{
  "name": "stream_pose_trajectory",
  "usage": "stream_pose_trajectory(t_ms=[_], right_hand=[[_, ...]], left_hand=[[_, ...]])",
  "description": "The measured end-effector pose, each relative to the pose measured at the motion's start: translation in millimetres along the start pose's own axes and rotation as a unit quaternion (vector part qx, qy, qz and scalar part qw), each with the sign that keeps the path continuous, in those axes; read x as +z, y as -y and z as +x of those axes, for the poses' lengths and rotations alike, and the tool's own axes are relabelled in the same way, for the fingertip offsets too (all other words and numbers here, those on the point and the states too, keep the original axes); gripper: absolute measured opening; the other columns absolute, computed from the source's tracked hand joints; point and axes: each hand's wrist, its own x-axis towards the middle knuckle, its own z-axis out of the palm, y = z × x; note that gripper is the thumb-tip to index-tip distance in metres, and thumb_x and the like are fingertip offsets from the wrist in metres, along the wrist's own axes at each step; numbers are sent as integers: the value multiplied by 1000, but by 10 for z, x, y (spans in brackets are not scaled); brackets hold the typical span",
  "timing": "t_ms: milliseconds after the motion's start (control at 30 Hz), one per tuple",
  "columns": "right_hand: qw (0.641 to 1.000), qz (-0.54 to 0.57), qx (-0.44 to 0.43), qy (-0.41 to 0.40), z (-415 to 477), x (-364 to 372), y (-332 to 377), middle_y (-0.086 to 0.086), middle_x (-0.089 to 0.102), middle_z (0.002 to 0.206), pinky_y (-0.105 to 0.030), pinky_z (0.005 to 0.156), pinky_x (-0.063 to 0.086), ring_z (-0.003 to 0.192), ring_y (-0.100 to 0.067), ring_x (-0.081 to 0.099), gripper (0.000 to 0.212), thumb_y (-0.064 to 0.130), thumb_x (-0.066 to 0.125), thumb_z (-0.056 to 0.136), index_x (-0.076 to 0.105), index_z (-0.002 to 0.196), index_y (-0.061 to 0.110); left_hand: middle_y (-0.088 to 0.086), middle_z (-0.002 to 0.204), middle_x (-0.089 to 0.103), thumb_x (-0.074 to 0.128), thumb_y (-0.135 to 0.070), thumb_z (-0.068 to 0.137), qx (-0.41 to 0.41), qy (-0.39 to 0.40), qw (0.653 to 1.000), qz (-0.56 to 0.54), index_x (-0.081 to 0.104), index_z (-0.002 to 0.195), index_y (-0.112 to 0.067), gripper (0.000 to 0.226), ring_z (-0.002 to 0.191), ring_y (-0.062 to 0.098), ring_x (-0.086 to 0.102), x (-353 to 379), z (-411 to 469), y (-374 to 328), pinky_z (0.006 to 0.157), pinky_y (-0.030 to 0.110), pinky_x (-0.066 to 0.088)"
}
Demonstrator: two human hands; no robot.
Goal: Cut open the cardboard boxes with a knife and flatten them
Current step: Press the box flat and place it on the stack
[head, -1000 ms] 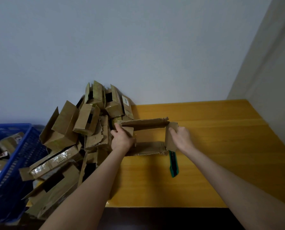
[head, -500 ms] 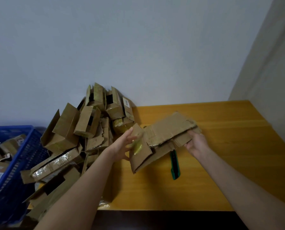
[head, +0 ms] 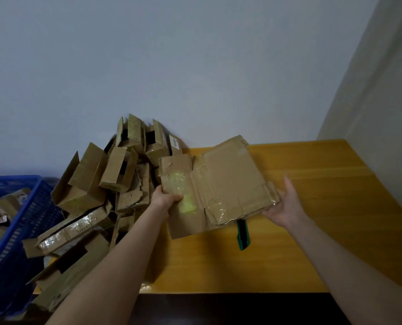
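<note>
Holding the flattened box (head: 218, 184) up off the desk (head: 324, 207), broad face turned up toward the camera, flaps splayed out at the left and along the near edge. Gripping its left panel with the left hand (head: 166, 198), thumb pressed on top, fingers tucked out of sight underneath. Propping the right edge from below with the right hand (head: 284, 205), palm up, fingers straight and relaxed, nothing curled round the cardboard. Strips of clear tape (head: 218, 205) glinting across the middle and the near flap.

Down on the desk, just under the box's near edge: the knife (head: 243, 235), green and black, lying flat, far end hidden behind the cardboard, touched by neither hand.

Off to the left, a pile of boxes (head: 115, 174) heaped against the wall (head: 195, 66), some upright with open ends showing, some slumped and half collapsed, spilling over the desk's left edge. Beyond that, at the far left, a blue basket (head: 19, 207) with more cardboard inside.
</note>
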Motion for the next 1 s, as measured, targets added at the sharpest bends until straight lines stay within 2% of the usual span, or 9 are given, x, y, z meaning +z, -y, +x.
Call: stream_pose_trajectory(t_ms=[67,133,267,367,500,633,767,833,1000], right_hand=[[982,-186,-1,-19,12,-3,-33,-11,71,107,-44,86,53,101,-28,64,55,51,65,85,62,120,9],[949,-311,-38,-45,87,-17,-92,-8,65,118,-43,89,52,103,-26,62,58,28,74,83,53,135,9],[946,-299,-68,-106,175,15,-177,-12,59,126,-39,86,50,101,-26,58,53,-2,63,90,46,140,5],[948,-285,-63,-123,233,3,-208,-13,56,133,-42,98,48,111,-28,57,56,1,63,91,44,143,8],[939,-294,-97,-150,248,21,-250,-11,59,129,-33,88,47,102,-24,57,47,-2,57,93,49,138,5],[892,-390,-137,-182,328,46,-351,-11,59,132,-36,95,48,113,-29,58,42,4,57,94,52,136,7],[827,-509,-99,-216,407,-28,-520,-8,42,148,-46,104,42,130,-33,45,56,29,48,101,27,151,15],[819,-530,-80,-205,465,-109,-642,-9,39,150,-48,105,40,134,-34,40,60,35,46,101,22,152,16],[760,-608,-85,-214,612,-168,-915,-9,41,141,-44,97,45,125,-32,46,48,32,52,98,38,142,19]], left_hand=[[13,139,48,70,-2,84,35,-4,999,12,35,146,-15,72,127,35,47,0,3,-36,105,54,41],[12,139,48,69,-3,85,58,-4,998,29,35,146,-17,72,128,34,47,17,10,-43,104,54,42],[11,139,47,68,-8,87,77,-4,996,39,35,147,-18,69,128,33,46,73,18,-30,105,54,41],[13,136,50,67,-16,89,45,8,997,56,37,145,-15,63,122,33,50,61,45,0,103,52,43],[14,138,49,63,-6,89,-1,66,992,104,35,147,-13,65,123,35,48,19,92,111,104,53,42],[12,140,48,59,1,90,40,27,996,79,35,148,-15,65,127,33,47,103,125,212,106,51,42],[11,142,46,56,0,93,53,-13,996,64,35,148,-19,62,129,32,45,117,217,269,107,51,41],[11,143,45,56,0,93,49,-13,996,71,35,149,-19,62,129,32,45,105,291,307,107,50,41],[13,143,45,57,-4,93,6,-41,993,114,32,149,-16,63,130,34,44,170,454,539,107,51,41]])
